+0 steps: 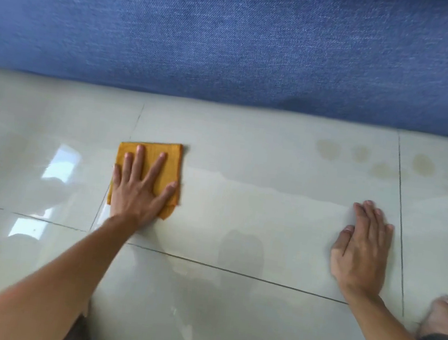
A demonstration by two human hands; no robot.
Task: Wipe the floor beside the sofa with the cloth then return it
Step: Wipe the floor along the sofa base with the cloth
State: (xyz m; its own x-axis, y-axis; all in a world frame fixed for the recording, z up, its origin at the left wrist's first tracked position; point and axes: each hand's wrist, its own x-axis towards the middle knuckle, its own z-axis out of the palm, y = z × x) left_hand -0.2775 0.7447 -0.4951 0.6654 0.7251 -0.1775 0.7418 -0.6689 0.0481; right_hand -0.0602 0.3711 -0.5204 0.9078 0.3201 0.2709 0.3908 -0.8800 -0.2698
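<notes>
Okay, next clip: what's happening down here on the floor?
A person crouches on a pale tiled floor in front of a blue sofa. The left hand presses flat on a folded orange cloth, wiping. The right hand rests open on the tiles. A damp streak runs between the hands. Brownish spots nearer the sofa on the right are not yet wiped.

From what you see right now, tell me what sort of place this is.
Probably a living room in a home. A blue fabric sofa stands along a glossy pale tiled floor, and the left hand presses an orange cloth flat on the tiles.
</notes>
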